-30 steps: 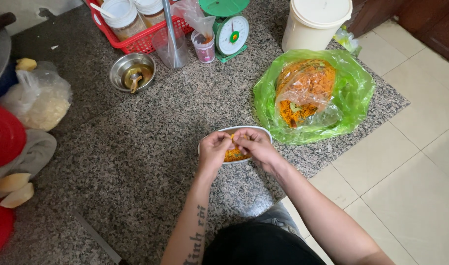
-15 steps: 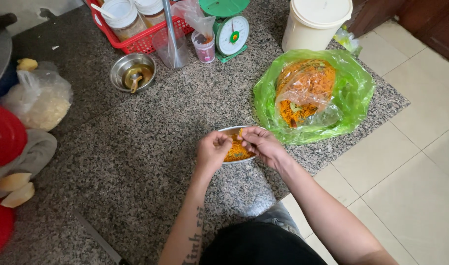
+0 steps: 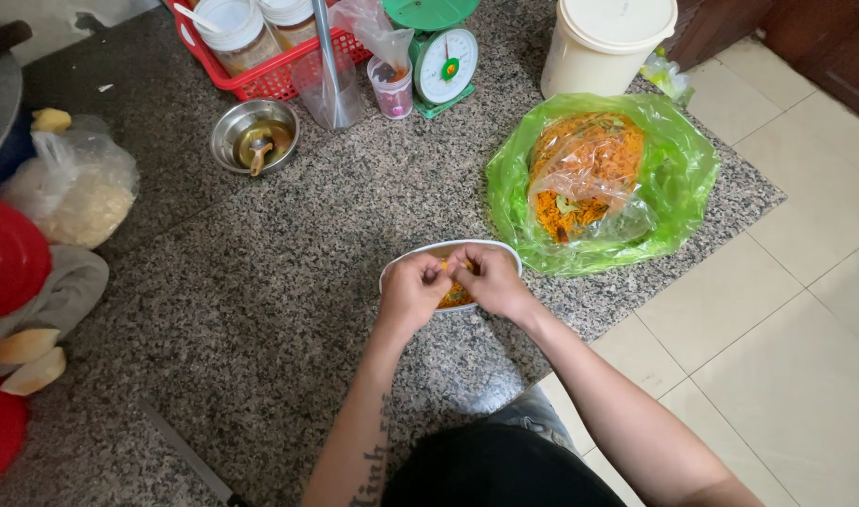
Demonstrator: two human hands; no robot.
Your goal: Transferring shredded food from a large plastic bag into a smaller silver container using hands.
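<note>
Both hands meet over the white oval tray [image 3: 406,260] on the speckled granite floor [image 3: 260,310]. The left hand [image 3: 412,293] and right hand [image 3: 490,282] pinch the same clump of orange shredded food [image 3: 456,293], fingertips together at the tray's middle, neither hand nearer than the other. The tray's long axis runs left to right. Just to the right lies a glossy green bag [image 3: 678,178] of the same stringy shreds; a steel bowl [image 3: 253,136] sits well apart.

Speckled granite slab [image 3: 260,282] beside pale floor tiles [image 3: 786,310] (dark wood top right).
</note>
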